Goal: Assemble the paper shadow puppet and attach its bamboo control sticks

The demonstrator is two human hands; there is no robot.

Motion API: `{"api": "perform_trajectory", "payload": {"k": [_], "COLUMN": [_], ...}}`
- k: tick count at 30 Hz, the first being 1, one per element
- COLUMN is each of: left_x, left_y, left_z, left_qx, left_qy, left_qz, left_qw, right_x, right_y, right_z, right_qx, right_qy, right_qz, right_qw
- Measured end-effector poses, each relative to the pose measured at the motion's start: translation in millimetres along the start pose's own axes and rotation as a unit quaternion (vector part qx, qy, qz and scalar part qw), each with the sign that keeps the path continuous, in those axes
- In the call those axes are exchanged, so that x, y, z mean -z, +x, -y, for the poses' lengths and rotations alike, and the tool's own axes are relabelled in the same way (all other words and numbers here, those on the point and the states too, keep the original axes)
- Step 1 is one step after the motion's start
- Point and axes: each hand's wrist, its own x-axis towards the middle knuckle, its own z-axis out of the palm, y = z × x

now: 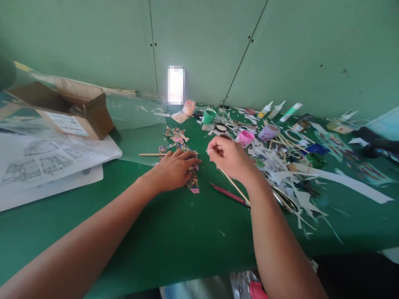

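My left hand lies flat on a multicoloured patterned paper cutout on the green table, fingers spread over it. A thin wooden stick lies just left of that hand. My right hand is raised slightly above the table, fingers pinched on a thin wooden skewer that slants down to the right. More colourful cutout pieces lie just beyond my left hand. A red pencil rests on the table under my right wrist.
Small paint pots and a green pot, glue tubes and white paper scraps crowd the right side. A cardboard box and printed sheets sit at left. A green wall closes the back.
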Motion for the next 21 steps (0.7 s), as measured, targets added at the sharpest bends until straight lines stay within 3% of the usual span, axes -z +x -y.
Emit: {"api": "perform_trajectory", "payload": {"k": [3,8,11,16,21], "left_x": [-4.5,-8.3,-8.2,-7.5,-11.9], "left_y": [5.6,10.1,8.9,9.3,18.2], "left_z": [4.1,11.5,13.5,14.5,8.8], "left_qx": [-0.003,-0.027,-0.032,-0.047,-0.007], "left_qy": [0.009,-0.014,-0.019,-0.018,-0.013], "left_qz": [-0.025,-0.059,-0.066,-0.071,-0.101], "left_qw": [1.000,0.998,0.997,0.996,0.995], "right_x": [-6.8,-9.4,-8.1,-7.2,-7.3], "right_y": [1.5,4.0,3.6,2.4,3.5], "right_z": [1.5,2.2,-0.2,-3.1,-4.4], "right_qx": [0.004,-0.025,-0.022,0.020,0.016], "right_qy": [0.048,0.182,0.147,0.044,0.062], "right_qz": [0.018,-0.048,-0.065,-0.022,-0.028], "right_qw": [0.999,0.982,0.987,0.999,0.998]}}
